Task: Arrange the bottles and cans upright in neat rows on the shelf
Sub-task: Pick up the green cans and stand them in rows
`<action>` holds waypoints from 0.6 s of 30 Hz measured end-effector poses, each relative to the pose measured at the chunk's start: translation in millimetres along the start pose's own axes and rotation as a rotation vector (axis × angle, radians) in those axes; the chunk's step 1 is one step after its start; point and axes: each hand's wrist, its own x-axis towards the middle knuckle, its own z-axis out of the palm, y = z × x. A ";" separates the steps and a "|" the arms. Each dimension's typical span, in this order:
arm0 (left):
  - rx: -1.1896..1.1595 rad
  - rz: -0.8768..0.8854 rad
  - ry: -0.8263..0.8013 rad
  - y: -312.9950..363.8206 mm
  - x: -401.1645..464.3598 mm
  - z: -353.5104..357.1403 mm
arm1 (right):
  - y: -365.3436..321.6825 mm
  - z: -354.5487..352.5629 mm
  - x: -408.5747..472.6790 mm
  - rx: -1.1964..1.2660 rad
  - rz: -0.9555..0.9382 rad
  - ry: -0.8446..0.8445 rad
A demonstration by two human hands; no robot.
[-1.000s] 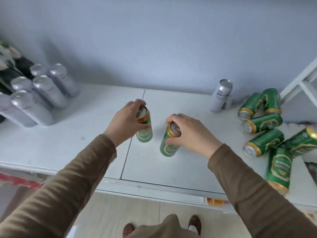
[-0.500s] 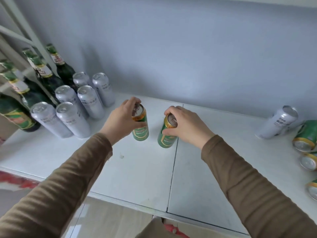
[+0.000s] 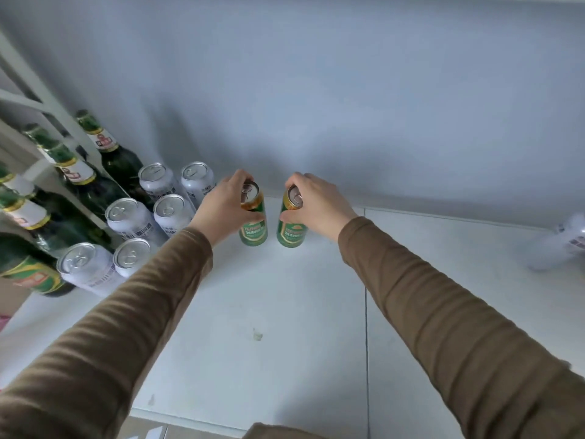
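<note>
Both hands (image 3: 223, 206) grip upright green cans (image 3: 254, 229).

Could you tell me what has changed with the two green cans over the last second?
Both green cans, the left can and the right can, were carried leftward toward the silver cans, nearer the back wall. The left hand and the right hand kept their grip; the cans stayed upright, side by side.

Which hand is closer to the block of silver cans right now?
Left. The left hand, gripping a green can, sits just right of the silver cans. The right hand holds the other green can, farther right, beyond the left one.
</note>
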 end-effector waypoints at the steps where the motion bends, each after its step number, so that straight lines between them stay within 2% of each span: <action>1: 0.004 0.009 -0.009 -3.4 6.4 -0.7 | -2.7 3.6 6.6 0.000 0.012 0.003; 18: -0.010 -0.001 -0.091 -29.5 52.1 -5.7 | -21.6 34.6 60.8 -0.038 0.141 0.050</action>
